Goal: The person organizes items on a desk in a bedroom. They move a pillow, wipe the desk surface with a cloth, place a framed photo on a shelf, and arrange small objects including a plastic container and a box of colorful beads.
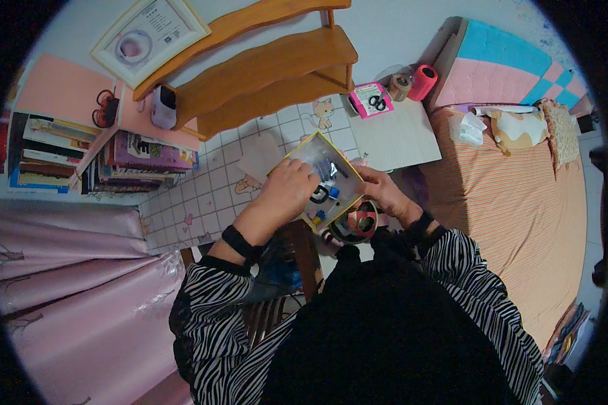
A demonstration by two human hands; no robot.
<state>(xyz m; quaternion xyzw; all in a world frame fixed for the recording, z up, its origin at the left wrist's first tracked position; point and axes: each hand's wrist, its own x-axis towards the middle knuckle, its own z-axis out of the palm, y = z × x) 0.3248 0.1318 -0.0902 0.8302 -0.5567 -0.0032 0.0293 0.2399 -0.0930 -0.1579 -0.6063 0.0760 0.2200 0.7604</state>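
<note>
A shallow box with yellow edges (341, 215) is tilted above the near edge of a table with a tile-patterned cover (213, 178). My right hand (385, 191) grips the box's right side, thumb at the rim. My left hand (290, 188) reaches over the box's left side with curled fingers; whether it pinches something or only rests on the rim, I cannot tell. Inside lie a dark packet with a shiny surface (326, 170), a black ring-shaped item (319, 195), a small blue piece (334, 193) and a few other small things. A red and green round item (362, 221) is just below the box.
A wooden shelf (268, 66) stands at the table's back, beside pink bookshelves with books (152, 152). Black-handled scissors (377, 103) lie on a pink-edged item, near a red cylinder (423, 82). A striped bed (506, 202) is at right, a wooden chair (304, 253) below the table edge.
</note>
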